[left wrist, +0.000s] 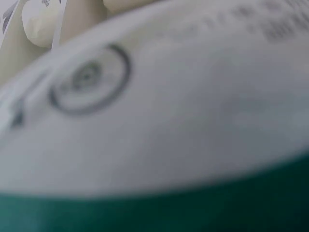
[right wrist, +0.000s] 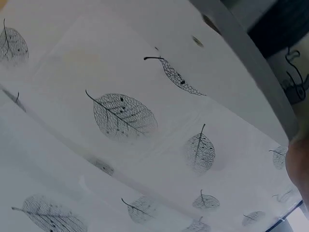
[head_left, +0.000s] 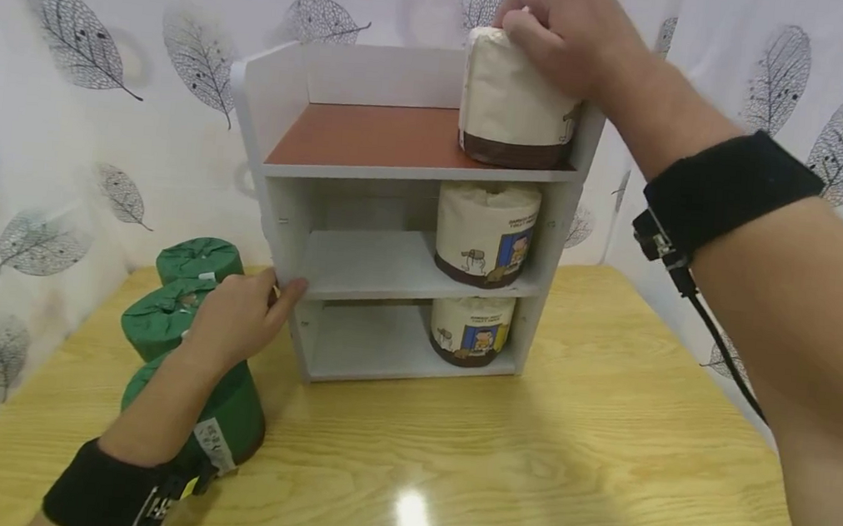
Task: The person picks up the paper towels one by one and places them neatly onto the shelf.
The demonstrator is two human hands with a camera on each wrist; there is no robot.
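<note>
**Seating the cream roll on the top shelf, right end**

Setting down is the step you are in, as I read it; your right hand (head_left: 562, 29) has its fingers curled over the top of the cream paper roll (head_left: 514, 104), which stands upright on the brown top shelf (head_left: 372, 138) of the white shelf unit (head_left: 276, 200), hard against the unit's right side panel; its base appears to rest flat on the board, though the far edge is hidden behind the roll. Two more cream rolls sit directly below it, the middle-shelf roll (head_left: 486, 233) and the bottom-shelf roll (head_left: 471, 329), both at the right end of their shelves. Your left hand (head_left: 239, 322) steadies the unit at its front left upright, thumb pressed to the edge and fingers loosely bent, holding nothing; it reaches over the green rolls (head_left: 184, 309) grouped near the desk's left edge. The left wrist view is too blurred to add more than a pale label over green.

The next move likely calls for loosening your right fingers and lifting straight up, so the roll does not tip off the shelf's front edge; keep your left thumb braced on the upright as you do so; the left parts of all three shelves are bare.
</note>
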